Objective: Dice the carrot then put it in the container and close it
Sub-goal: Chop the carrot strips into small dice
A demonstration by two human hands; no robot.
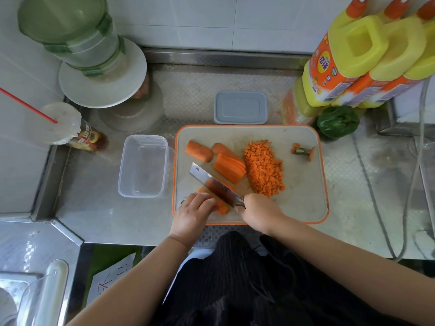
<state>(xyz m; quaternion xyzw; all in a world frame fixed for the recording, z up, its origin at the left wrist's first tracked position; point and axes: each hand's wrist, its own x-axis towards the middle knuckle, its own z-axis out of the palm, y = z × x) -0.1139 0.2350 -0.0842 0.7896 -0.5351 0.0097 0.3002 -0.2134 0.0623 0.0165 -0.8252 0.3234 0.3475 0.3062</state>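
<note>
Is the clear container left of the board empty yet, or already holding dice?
Empty: the clear container shows only its bare bottom; the diced carrot sits piled on the cutting board.

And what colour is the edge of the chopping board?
Orange, around the chopping board, seen in the head view.

1. The clear container stands open-topped just left of the cutting board, with a narrow gap between them.
2. Bare surface lies in front of the container and to its left.
3. The grey lid lies just behind the board; bare surface runs to its left.
4. Yellow bottles and a green pepper crowd the board's back right corner.
5. The board's right part is bare, save for a carrot stub.
6. A cable crosses the surface on the right.
</note>
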